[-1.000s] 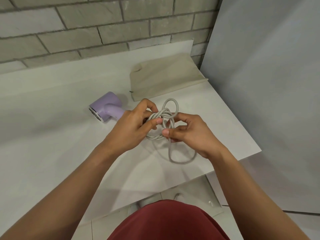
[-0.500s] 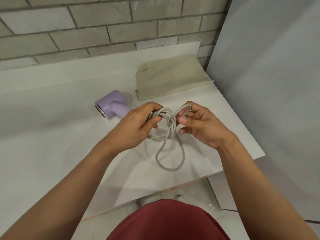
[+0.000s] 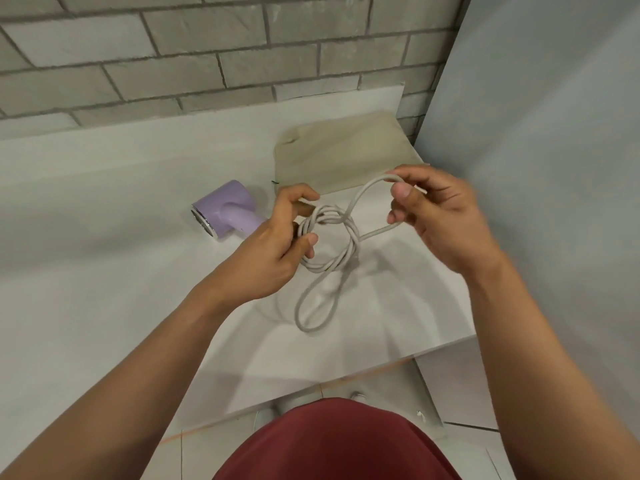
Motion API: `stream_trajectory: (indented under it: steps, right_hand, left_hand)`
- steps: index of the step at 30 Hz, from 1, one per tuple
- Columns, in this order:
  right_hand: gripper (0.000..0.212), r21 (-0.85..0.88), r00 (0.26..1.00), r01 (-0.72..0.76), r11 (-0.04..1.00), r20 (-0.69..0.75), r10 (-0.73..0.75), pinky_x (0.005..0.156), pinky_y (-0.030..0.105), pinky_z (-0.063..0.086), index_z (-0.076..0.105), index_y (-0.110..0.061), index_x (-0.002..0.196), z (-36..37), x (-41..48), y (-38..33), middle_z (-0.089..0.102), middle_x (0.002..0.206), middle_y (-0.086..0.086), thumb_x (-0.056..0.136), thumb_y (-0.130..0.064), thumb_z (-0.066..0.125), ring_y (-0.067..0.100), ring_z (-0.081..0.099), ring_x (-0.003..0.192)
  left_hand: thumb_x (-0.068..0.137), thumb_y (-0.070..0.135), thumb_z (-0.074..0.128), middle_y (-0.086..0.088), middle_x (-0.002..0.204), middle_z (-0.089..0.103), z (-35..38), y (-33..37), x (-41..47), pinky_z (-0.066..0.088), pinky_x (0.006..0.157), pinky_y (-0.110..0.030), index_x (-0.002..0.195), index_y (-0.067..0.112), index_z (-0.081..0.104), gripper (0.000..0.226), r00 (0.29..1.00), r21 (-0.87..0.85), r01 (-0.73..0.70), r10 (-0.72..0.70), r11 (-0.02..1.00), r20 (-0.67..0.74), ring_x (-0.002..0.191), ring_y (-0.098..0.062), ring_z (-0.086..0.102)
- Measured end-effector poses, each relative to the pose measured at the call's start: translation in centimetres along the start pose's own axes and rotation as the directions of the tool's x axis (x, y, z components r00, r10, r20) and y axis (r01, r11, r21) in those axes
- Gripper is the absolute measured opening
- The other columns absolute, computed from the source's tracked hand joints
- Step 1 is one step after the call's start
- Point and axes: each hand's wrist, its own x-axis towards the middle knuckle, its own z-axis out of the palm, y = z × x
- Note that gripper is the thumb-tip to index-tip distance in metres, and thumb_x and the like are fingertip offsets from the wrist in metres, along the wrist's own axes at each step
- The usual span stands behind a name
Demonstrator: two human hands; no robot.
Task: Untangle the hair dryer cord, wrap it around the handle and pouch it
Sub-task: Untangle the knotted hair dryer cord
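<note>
A lilac hair dryer (image 3: 227,213) lies on its side on the white counter (image 3: 104,271), its handle running behind my left hand. Its grey cord (image 3: 332,244) is bunched in a knotted coil held just above the counter, with one long loop hanging down toward me. My left hand (image 3: 277,247) grips the left side of the coil. My right hand (image 3: 440,216) pinches a single loop pulled out to the right and up. A flat beige pouch (image 3: 346,154) lies behind the hands near the wall.
A grey brick wall runs along the back. A pale grey panel (image 3: 536,168) stands upright at the counter's right end. The counter's front edge is close to my red-clothed body, with tiled floor below.
My right hand has drawn a loop out of the knot, moving right and up away from my left hand. The hanging loop has lengthened toward me.
</note>
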Motion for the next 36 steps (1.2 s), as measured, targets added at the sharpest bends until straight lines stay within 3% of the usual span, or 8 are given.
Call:
stream_trajectory:
  steps: [7,12,18,22,25,28,31,36]
  right_hand:
    - [0.022,-0.629,0.977,0.201,0.751,0.076,-0.198,0.071,0.027,0.055,0.078,-0.032,0.118,0.0,1.1,-3.7,0.060,0.087,0.010,0.102,-0.022,0.069,0.008,0.059,0.069]
    - [0.021,-0.719,0.961,0.154,0.677,-0.048,-0.271,0.076,0.034,0.055,0.078,-0.029,0.121,1.1,1.4,-3.8,0.059,0.088,-0.003,0.103,-0.029,0.066,0.010,0.060,0.073]
    - [0.021,-0.777,0.976,0.048,0.627,-0.096,-0.195,0.085,0.044,0.056,0.077,-0.023,0.121,0.6,1.3,-2.4,0.064,0.096,-0.001,0.103,-0.025,0.067,0.020,0.065,0.080]
    - [0.058,-0.901,0.961,0.088,0.425,-0.035,-0.273,0.097,0.032,0.051,0.056,-0.019,0.140,1.2,-0.4,-1.7,0.052,0.127,0.003,0.088,-0.022,0.083,0.024,0.056,0.112]
    - [0.037,-0.873,0.893,0.279,0.399,0.084,-0.442,0.077,0.006,0.037,0.050,-0.019,0.103,1.5,-1.8,-1.6,0.036,0.102,-0.018,0.087,-0.014,0.083,0.000,0.041,0.082]
    - [0.014,-0.784,0.880,0.461,0.415,0.347,-0.323,0.062,0.017,0.044,0.061,-0.018,0.097,2.0,-2.8,-1.2,0.054,0.100,-0.011,0.097,-0.017,0.075,0.002,0.052,0.070]
    - [0.024,-0.779,0.920,0.390,0.492,0.348,-0.179,0.065,0.024,0.056,0.067,-0.019,0.121,2.1,-2.6,-0.6,0.065,0.121,-0.009,0.099,-0.028,0.072,0.006,0.067,0.085]
    - [0.031,-0.756,0.941,0.277,0.593,0.339,-0.008,0.071,0.021,0.054,0.058,-0.029,0.117,1.5,-2.0,-0.1,0.061,0.108,-0.028,0.095,-0.040,0.075,0.004,0.064,0.100]
  left_hand:
    - [0.097,0.005,0.050,-0.006,0.096,0.047,0.7,0.9,0.1,0.039,0.078,-0.007,0.104,0.019,0.076,0.030,0.998,0.068,0.025,-0.022,0.997,-0.051,0.084,-0.011,0.052]
    - [0.078,0.065,0.074,0.008,0.098,0.043,1.7,1.2,0.5,0.040,0.073,-0.008,0.100,0.033,0.070,0.039,0.994,0.222,0.069,-0.049,0.973,-0.094,0.085,-0.004,0.053]
    - [0.085,0.048,0.080,0.003,0.106,0.046,2.0,0.8,0.8,0.035,0.073,-0.004,0.099,0.026,0.078,0.026,0.994,0.258,0.012,0.016,0.966,-0.108,0.093,-0.002,0.052]
    - [0.086,0.045,0.079,0.000,0.112,0.049,1.9,0.9,0.8,0.035,0.075,0.000,0.100,0.023,0.080,0.025,0.991,0.244,-0.003,0.035,0.970,-0.126,0.104,0.006,0.049]
    - [0.086,0.043,0.081,0.000,0.114,0.050,1.7,1.0,1.1,0.037,0.073,-0.001,0.098,0.021,0.081,0.024,0.989,0.211,0.007,0.025,0.978,-0.148,0.100,0.000,0.052]
    - [0.085,0.045,0.080,0.003,0.117,0.051,1.3,1.1,1.3,0.041,0.073,-0.005,0.096,0.022,0.081,0.026,0.990,0.168,0.037,-0.014,0.985,-0.139,0.100,-0.012,0.058]
    - [0.084,0.050,0.075,0.003,0.121,0.052,1.1,1.1,1.3,0.046,0.077,-0.010,0.096,0.022,0.081,0.031,0.993,0.130,0.037,-0.022,0.991,-0.114,0.105,-0.013,0.058]
    - [0.089,0.042,0.075,0.020,0.112,0.046,1.1,0.9,0.9,0.043,0.072,-0.008,0.096,0.024,0.075,0.019,0.996,0.108,0.037,-0.028,0.993,-0.086,0.095,-0.007,0.057]
